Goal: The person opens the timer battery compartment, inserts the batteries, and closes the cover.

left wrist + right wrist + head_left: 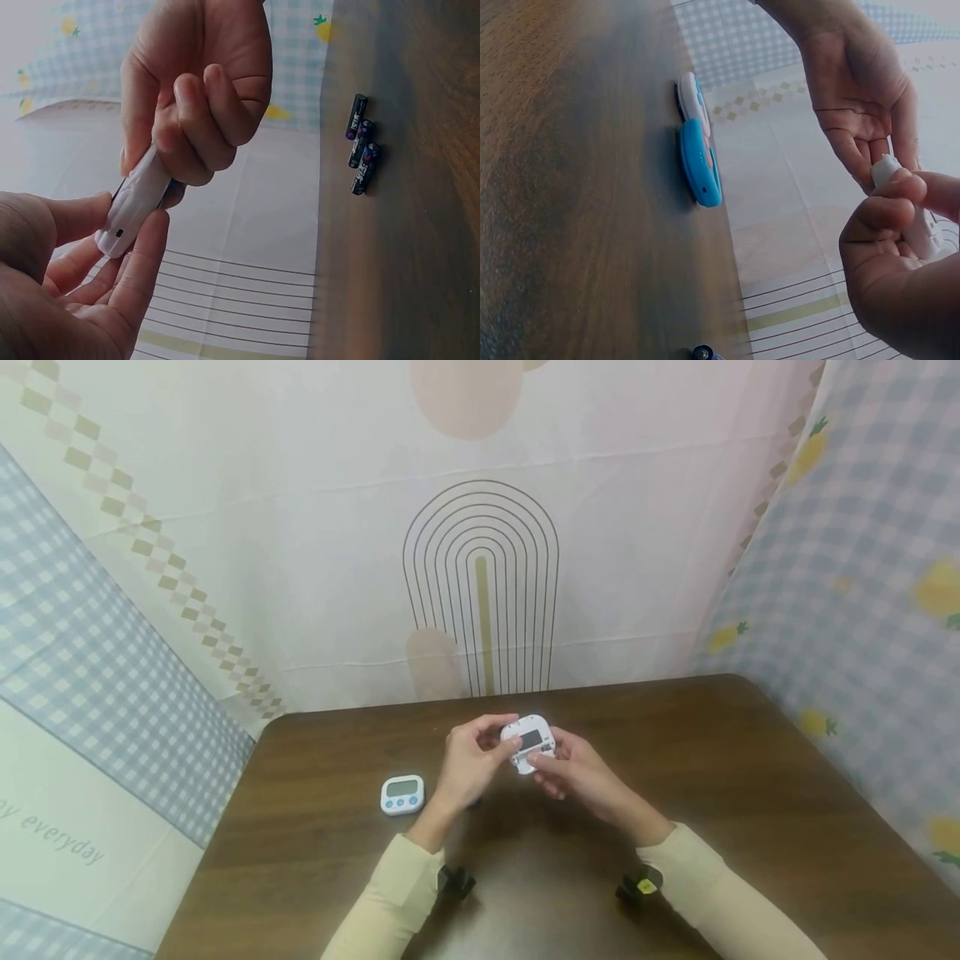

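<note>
Above the middle of the brown table (pixel 750 793), both hands hold a small white timer (pixel 529 741) with its dark-windowed side turned up. My left hand (pixel 491 747) pinches its left edge. My right hand (pixel 546 767) grips its lower right part with curled fingers. The left wrist view shows the timer (pixel 135 204) edge-on between the two hands, the right hand's fingers (pixel 202 112) wrapped over its top. In the right wrist view only a white corner (pixel 889 169) shows above the right hand's knuckles. Three small black batteries (pixel 360 144) lie together on the table.
A second white timer with blue buttons (pixel 402 794) lies face up on the table, left of my left hand; it also shows in the right wrist view (pixel 697 154). Patterned cloth walls (pixel 480 568) close in the back and both sides of the table.
</note>
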Action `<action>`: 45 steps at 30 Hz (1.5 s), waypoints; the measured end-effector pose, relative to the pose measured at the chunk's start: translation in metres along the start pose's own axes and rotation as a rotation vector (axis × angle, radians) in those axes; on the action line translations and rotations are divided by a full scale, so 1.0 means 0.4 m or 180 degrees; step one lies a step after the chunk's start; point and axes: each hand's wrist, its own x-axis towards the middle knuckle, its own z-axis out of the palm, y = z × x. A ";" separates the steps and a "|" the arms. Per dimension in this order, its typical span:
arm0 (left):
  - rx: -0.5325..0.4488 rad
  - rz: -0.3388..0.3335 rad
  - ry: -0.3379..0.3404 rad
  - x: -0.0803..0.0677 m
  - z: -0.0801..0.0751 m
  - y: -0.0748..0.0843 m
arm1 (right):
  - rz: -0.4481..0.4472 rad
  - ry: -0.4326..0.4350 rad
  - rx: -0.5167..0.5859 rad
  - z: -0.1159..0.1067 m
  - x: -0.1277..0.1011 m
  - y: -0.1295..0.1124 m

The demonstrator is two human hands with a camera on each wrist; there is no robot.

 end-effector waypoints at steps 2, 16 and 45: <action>0.0041 0.0028 0.0024 -0.001 0.001 -0.003 | 0.0032 0.0025 0.0041 0.001 0.000 0.002; -0.0014 -0.0001 0.0263 -0.003 0.004 -0.007 | 0.0065 0.0937 0.0159 0.013 0.007 0.006; -0.0189 -0.0159 0.0460 0.005 -0.011 0.004 | -0.0002 0.0851 -0.0825 0.000 0.010 0.020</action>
